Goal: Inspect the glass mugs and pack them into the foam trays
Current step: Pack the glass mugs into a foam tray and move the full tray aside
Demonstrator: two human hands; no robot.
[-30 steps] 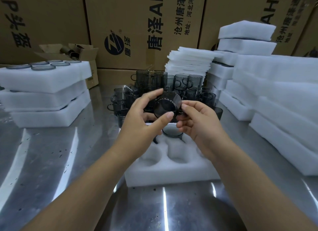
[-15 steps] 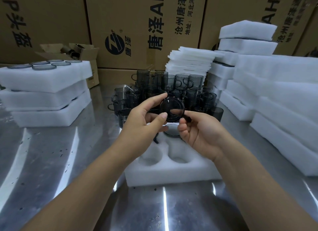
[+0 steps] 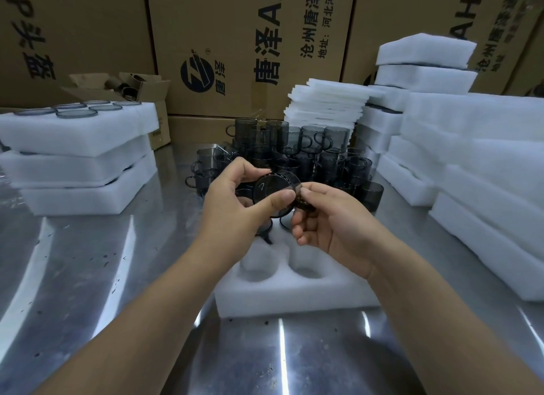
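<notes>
Steel table [image 3: 88, 277], scuffed and reflective; printed cardboard cartons [image 3: 235, 27] wall off the back beyond my hands. Both hands are together on one smoky glass mug [image 3: 273, 190], raised just above the foam tray [image 3: 294, 294]. The left hand [image 3: 232, 206] grips the body, fingers over the top and thumb across the round face turned toward me. The right hand [image 3: 332, 224] pinches what looks like the handle on the mug's right side. The mug lies on its side in the air, touching nothing else. Judgement: inspection step, not yet placing. Tray below my hands: the two pockets nearest me are empty. Just past them, one seated rim shows under the right hand and probably another behind the left. The far row is hidden, so I cannot give a count. Well to the left of the left hand, three filled trays [image 3: 79, 159] are stacked, and glass rims show in the top one. Beyond my hands stands a dense cluster of loose mugs [image 3: 294, 147], some stacked two high, all unpacked. Right of the right hand are tall stacks of foam blocks [image 3: 485, 159], with thin foam sheets [image 3: 326, 103] piled behind the cluster. Estimate: early to middle of the job, with far more mugs loose than packed.
</notes>
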